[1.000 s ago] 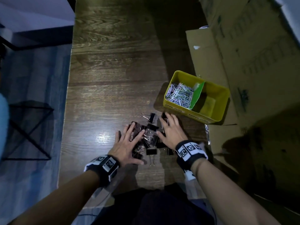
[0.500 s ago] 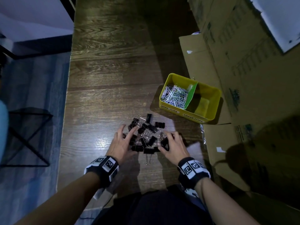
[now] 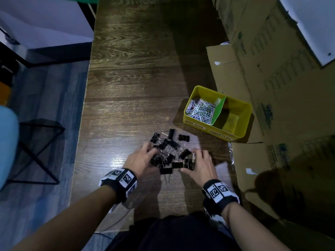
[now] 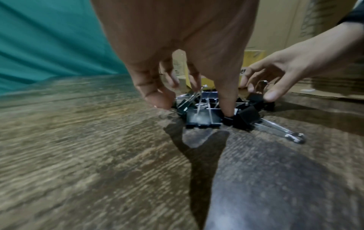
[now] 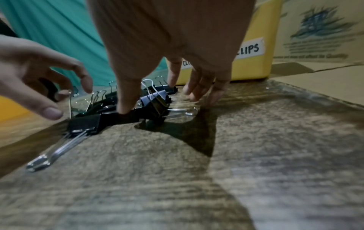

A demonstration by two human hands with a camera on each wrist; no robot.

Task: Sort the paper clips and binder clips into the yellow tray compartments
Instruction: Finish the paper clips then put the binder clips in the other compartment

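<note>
Several black binder clips point(image 3: 170, 151) lie in a loose pile on the wooden table point(image 3: 130, 84). My left hand point(image 3: 145, 156) claws the pile's left side, its bent fingers and thumb point(image 4: 228, 109) curled round clips. My right hand point(image 3: 197, 160) flanks the right side with fingers spread. Its thumb point(image 5: 126, 105) presses a clip and its fingertips point(image 5: 197, 93) touch the table. The yellow tray point(image 3: 241, 131) stands beyond the pile to the right. Silver paper clips point(image 3: 201, 109) fill its left compartment. A green divider point(image 3: 220, 109) separates them from the bare right compartment.
Cardboard boxes point(image 3: 272, 60) line the table's right edge, just behind and beside the tray. One binder clip point(image 3: 167, 175) sticks out of the pile toward me with long handles. The table's left edge drops to the floor, where a black metal frame point(image 3: 36, 151) stands.
Both hands have drawn back toward me and closed in from flat on the pile to bent round its sides, bunching the binder clips tighter. The tray has not moved.
</note>
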